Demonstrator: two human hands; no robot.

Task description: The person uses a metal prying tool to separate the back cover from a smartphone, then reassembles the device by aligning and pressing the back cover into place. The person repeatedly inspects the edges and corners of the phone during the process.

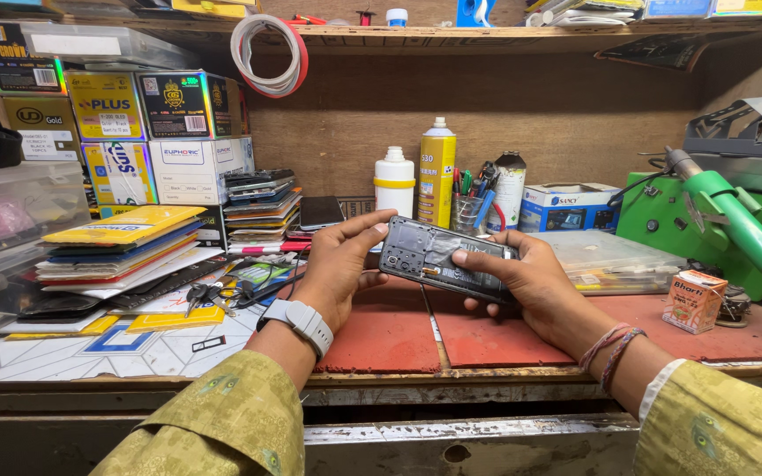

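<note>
An opened black phone point(438, 257), its back cover off and inner parts showing, is held sideways above the red work mat point(399, 335). My left hand point(339, 264) grips its left end, fingers curled over the top edge; a grey watch sits on that wrist. My right hand point(526, 278) holds the right end from below, with the thumb pressed on the middle of the phone's inside. Thread bands circle the right wrist.
Stacked boxes point(147, 132) and phone piles point(262, 207) fill the left. Keys point(209, 295) lie beside the mat. A white bottle point(395, 181), yellow spray can point(437, 172) and pen cup point(469, 207) stand behind. A green hot-air tool point(725, 216) and small orange carton point(694, 300) sit right.
</note>
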